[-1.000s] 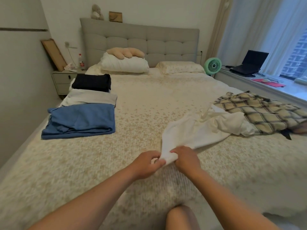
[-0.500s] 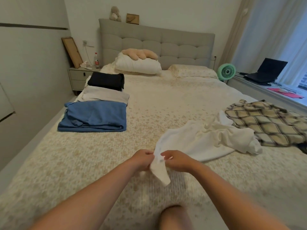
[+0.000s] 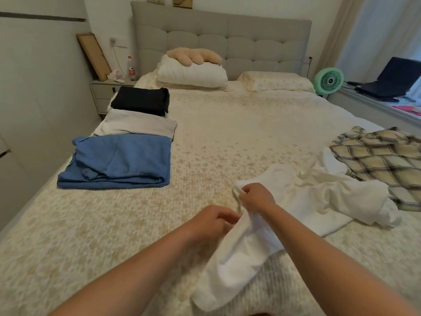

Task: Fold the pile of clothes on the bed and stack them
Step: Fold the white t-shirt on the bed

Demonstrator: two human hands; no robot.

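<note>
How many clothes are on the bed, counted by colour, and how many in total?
Black: 1, folded black garment
Grey-white: 1, folded pale garment
Blue: 1, folded blue garment
White: 1, white garment, gripped by left hand and right hand
Plaid: 1, plaid shirt
Total: 5

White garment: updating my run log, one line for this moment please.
phase: unfolded | left hand: grips white garment | right hand: grips it | folded: three

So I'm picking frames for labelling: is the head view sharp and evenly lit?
Head view: soft daylight, no glare; wide-angle bend curves the headboard; white garment and both hands, left and right, read clearly.
</note>
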